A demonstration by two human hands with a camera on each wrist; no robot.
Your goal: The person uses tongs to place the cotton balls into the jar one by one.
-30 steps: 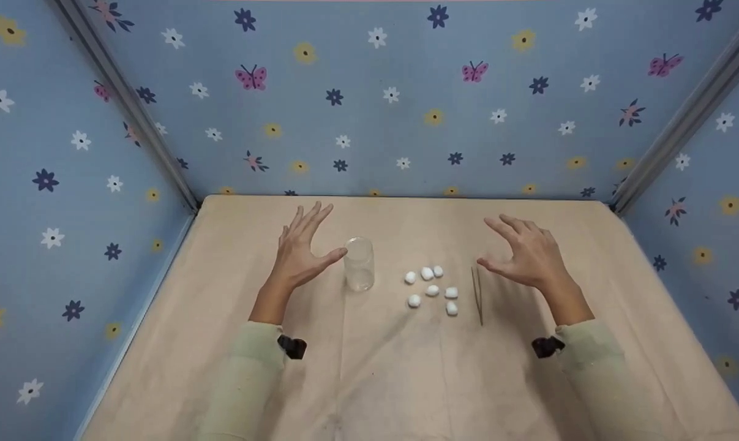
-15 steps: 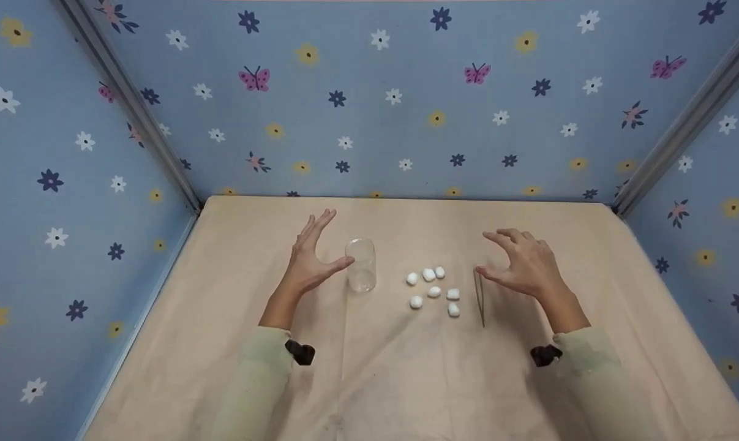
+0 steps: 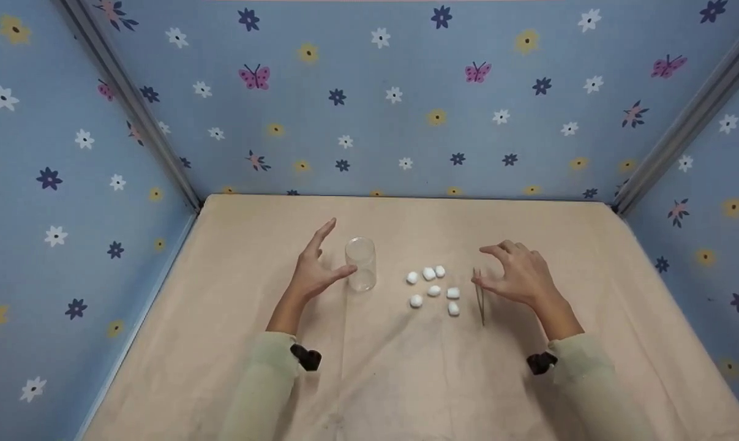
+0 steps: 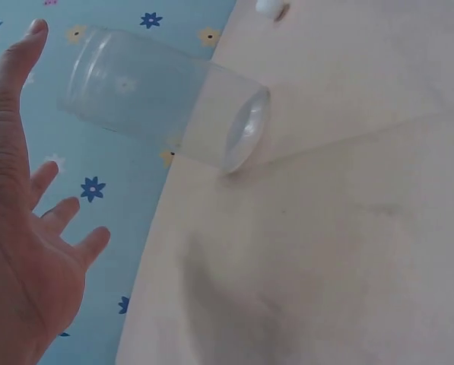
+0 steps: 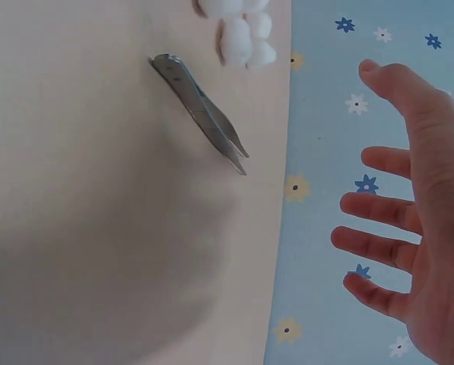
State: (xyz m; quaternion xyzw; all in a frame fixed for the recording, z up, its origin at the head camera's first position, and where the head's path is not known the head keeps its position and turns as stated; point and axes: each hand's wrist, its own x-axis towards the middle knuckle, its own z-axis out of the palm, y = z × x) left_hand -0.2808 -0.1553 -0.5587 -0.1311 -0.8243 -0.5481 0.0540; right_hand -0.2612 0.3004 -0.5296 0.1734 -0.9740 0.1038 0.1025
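Observation:
A clear, empty-looking plastic jar (image 3: 361, 260) stands upright on the cloth. Just left of it is my left hand (image 3: 313, 274), thumb and fingers spread; the thumb overlaps the jar's edge in the head view, but the left wrist view has a gap between hand and jar (image 4: 162, 95). Several white cotton balls (image 3: 434, 291) lie loosely grouped right of the jar. Beside them lies a pair of metal tweezers (image 3: 482, 306), also seen whole as tweezers (image 5: 200, 114) in the right wrist view. My right hand (image 3: 521, 274) hovers over their far end, fingers loosely bent and holding nothing.
A beige cloth (image 3: 393, 392) with creases covers the table. Blue flowered panels stand at the back (image 3: 369, 110) and on both sides, with grey posts (image 3: 130, 104) at the corners.
My left hand has come nearer the jar, moving right and toward me. The right hand has lowered toward the tweezers, its fingers bending more. Jar, cotton balls and tweezers stay in place.

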